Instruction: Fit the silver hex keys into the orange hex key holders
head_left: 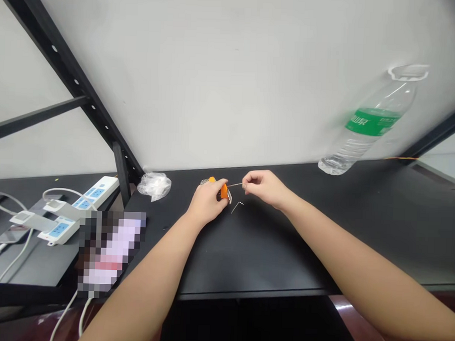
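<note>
My left hand [210,201] is closed around an orange holder [224,191], with dark-and-light striped parts showing at its ends. A thin, straight hex key [234,184] spans the gap between the holder and my right hand [263,185]. The thumb and fingertips of my right hand pinch its far end. On the black table [246,260], just below the holder, lies a small L-shaped hex key [236,207], apart from both hands. My left fingers hide much of the holder.
A crumpled clear plastic bag [154,186] lies left of my hands. A large plastic bottle [371,123] with a green label leans by the wall at right. White power strips [61,229], cables and a pixelated item [112,251] are at left, near a black metal frame [84,86].
</note>
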Available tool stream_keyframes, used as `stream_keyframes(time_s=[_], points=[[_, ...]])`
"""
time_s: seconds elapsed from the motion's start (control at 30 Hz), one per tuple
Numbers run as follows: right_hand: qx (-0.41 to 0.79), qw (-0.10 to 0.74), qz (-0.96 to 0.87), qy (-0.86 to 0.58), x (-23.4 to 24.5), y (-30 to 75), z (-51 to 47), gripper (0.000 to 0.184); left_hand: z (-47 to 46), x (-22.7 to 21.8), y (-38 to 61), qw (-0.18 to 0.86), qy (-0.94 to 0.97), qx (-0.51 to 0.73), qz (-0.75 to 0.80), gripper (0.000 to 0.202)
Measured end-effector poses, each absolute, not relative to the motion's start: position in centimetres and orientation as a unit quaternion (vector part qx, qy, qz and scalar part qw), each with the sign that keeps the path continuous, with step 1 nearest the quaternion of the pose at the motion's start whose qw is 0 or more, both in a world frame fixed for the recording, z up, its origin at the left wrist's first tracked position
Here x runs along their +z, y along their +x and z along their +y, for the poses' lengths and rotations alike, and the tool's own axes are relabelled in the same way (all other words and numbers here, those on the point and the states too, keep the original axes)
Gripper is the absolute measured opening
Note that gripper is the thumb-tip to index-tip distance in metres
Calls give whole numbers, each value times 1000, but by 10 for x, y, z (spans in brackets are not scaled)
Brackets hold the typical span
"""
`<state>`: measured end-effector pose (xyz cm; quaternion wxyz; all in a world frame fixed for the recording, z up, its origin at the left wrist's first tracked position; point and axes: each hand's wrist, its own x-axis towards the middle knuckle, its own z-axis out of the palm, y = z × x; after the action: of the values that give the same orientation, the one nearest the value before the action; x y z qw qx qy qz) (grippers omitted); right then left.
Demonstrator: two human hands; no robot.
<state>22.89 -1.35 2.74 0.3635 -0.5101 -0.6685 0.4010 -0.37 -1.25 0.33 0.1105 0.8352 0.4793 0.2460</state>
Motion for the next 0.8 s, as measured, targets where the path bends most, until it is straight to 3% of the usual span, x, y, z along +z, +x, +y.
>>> stream_keyframes(time_s=[0.8], points=[[412,364,-660,-511,28,226,-15,9,-12,4,-3,113,832,247,484,53]])
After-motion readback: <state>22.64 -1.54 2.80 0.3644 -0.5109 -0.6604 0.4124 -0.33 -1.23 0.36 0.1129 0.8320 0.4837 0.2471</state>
